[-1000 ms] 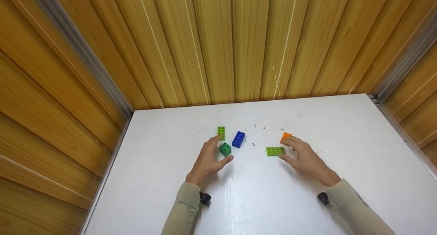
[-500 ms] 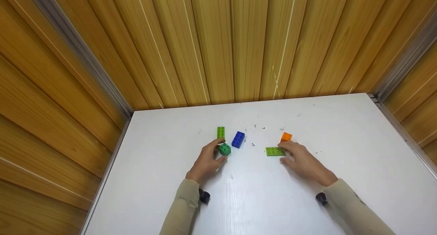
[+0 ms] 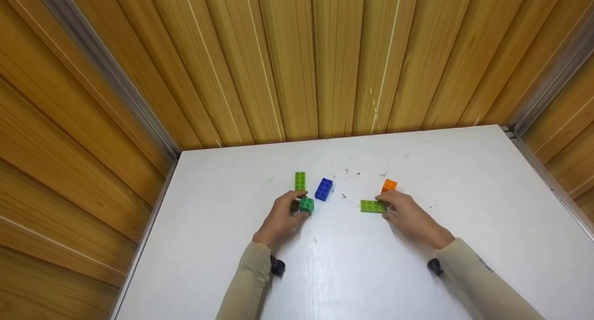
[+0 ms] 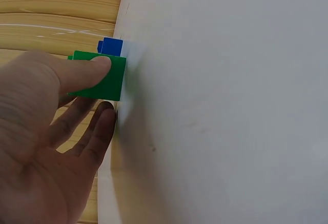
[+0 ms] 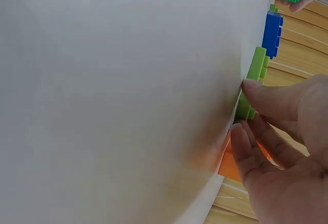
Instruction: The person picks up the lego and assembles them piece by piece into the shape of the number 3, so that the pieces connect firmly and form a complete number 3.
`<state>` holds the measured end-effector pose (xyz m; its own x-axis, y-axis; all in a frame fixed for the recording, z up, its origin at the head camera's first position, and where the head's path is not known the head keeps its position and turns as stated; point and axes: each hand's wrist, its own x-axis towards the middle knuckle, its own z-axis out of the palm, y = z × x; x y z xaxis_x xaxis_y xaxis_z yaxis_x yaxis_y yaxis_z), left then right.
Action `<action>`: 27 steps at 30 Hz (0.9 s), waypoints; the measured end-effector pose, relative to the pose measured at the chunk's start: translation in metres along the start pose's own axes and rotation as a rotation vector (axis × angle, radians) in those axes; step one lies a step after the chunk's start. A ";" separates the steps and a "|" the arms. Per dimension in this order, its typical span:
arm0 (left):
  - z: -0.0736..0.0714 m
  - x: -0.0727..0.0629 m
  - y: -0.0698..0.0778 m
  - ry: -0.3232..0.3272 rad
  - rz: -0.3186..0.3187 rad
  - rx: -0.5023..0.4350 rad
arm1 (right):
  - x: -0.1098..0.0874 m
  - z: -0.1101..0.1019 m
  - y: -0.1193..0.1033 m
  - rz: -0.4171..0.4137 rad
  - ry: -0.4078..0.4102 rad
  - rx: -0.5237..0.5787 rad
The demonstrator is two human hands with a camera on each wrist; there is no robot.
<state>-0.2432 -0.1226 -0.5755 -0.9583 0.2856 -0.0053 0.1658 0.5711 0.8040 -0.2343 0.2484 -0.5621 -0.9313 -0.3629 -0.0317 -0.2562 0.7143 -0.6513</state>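
Note:
My left hand (image 3: 279, 218) pinches a square dark green toy brick (image 3: 306, 205) between thumb and fingers. In the left wrist view the thumb lies flat on the side of this green brick (image 4: 110, 80). My right hand (image 3: 413, 218) grips the right end of a flat lime green brick (image 3: 370, 206), which lies on the table. The right wrist view has the thumb on the near side of the lime brick (image 5: 257, 66), with the fingers partly hidden behind it. Just beyond the right fingers sits an orange brick (image 3: 389, 185), partly covered by them.
A blue brick (image 3: 324, 189) lies between the hands, slightly farther back. Another lime green brick (image 3: 300, 180) is beyond the left fingers. The white table (image 3: 222, 190) ends at a wood-panelled wall (image 3: 297, 69). Small dark marks dot the tabletop.
Both hands have narrowed their grasp: the left fingers and thumb have come onto the dark green brick, the right ones onto the lime brick. The right hand moved slightly left, uncovering more orange brick.

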 end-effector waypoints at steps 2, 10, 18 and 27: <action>0.000 -0.001 0.000 0.003 0.000 -0.004 | 0.002 0.001 0.000 -0.007 -0.005 -0.002; -0.001 -0.003 0.004 0.001 0.034 -0.033 | 0.003 -0.001 0.002 -0.006 0.000 0.033; -0.002 -0.005 0.010 0.007 0.021 -0.055 | 0.003 0.000 0.001 -0.012 -0.021 0.065; 0.000 -0.005 0.017 -0.006 0.057 -0.061 | 0.002 0.003 0.005 -0.005 -0.020 0.091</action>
<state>-0.2358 -0.1144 -0.5621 -0.9462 0.3213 0.0376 0.2050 0.5057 0.8380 -0.2365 0.2499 -0.5676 -0.9243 -0.3791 -0.0430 -0.2355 0.6556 -0.7174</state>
